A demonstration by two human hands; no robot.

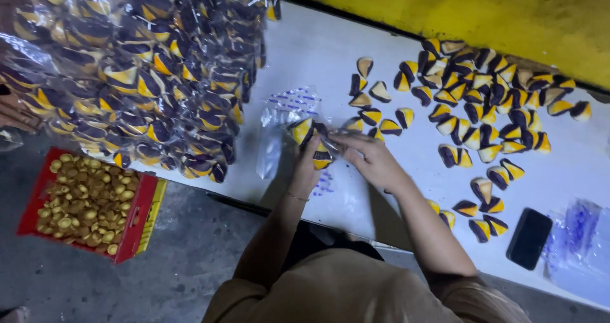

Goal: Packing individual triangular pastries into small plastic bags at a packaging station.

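Observation:
My left hand (307,168) grips a clear plastic bag (279,121) that lies on the white table (318,50), holding it at the mouth. Several yellow-and-dark-brown wedge-shaped pastries (311,140) sit inside that bag. My right hand (372,156) is at the bag's mouth too, fingers closed on a pastry or the bag edge; which one I cannot tell. Loose pastries of the same kind (478,100) are spread over the table to the right of my hands.
A big heap of filled clear bags (140,69) covers the table's left end. A red crate of small round cookies (89,203) stands on the floor at left. A black phone (530,238) and empty bags (581,243) lie at right. A yellow wall (483,18) runs behind.

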